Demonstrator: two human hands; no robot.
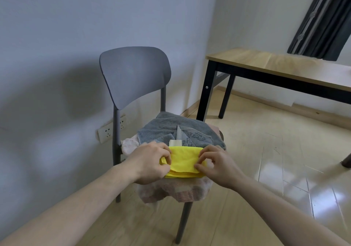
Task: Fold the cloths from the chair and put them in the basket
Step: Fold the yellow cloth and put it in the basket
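You have 2 hands in view and 1 chair [133,74], grey, with a curved backrest and thin dark legs, standing against the wall. On its seat lies a heap of cloths: you can count at least 3. There is 1 yellow cloth [183,160], 1 grey towel [167,128] and 1 pink towel [176,188]; a small pale piece [175,142] peeks out just behind the yellow one, and whether it is a separate cloth you cannot tell.

No basket shows in this view, so the seat is the only thing holding anything. The pink towel lies at the bottom, spreads over the seat and droops over its front edge. The grey towel sits on top of it toward the back of the seat, loosely bunched, with a patterned grey panel showing near its middle.

The yellow cloth lies at the front of the seat, on the pink towel and touching the grey one. It is bright and smooth, folded into a narrow band with several layered edges stacked along the side nearest you.

Your left hand [150,162] grips the left end of the yellow cloth, fingers curled round it so a yellow loop shows between thumb and fingers. Your right hand [216,164] pinches the right end, fingertips bent down onto the fold.

Beyond the chair stands 1 table [266,63] with a wooden top and black legs, 1 dark curtain [322,17] hangs above it, and 1 wall socket strip [108,131] sits low behind the chair.
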